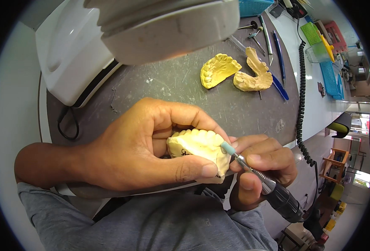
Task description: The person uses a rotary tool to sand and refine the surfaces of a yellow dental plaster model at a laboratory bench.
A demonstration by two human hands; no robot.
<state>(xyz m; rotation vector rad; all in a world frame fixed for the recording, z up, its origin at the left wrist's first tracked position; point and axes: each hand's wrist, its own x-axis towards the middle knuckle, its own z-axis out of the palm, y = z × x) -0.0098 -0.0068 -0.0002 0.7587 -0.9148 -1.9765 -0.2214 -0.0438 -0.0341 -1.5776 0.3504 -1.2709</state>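
Observation:
My left hand [145, 146] is closed round a pale yellow dental cast [197, 144], thumb along its near side and fingers behind it. The row of moulded teeth faces up and away from me. Dark handwriting marks the cast near my thumb. In my right hand [264, 163] is a rotary handpiece [279, 194] with a black body and silver neck, gripped like a pen. Its light green abrasive tip [227, 147] meets the right end of the cast's tooth row. My right fingertips are close against the cast's right side; whether they touch it is partly hidden.
Farther back on the grey mat [160, 79] lie a yellow cast [219, 70] and a tan cast [254, 73]. Beside them are a blue pen-like tool [279, 54] and burs [258, 39]. A white lamp head [168, 31] hangs overhead. A coiled black cord [302, 96] runs along the right.

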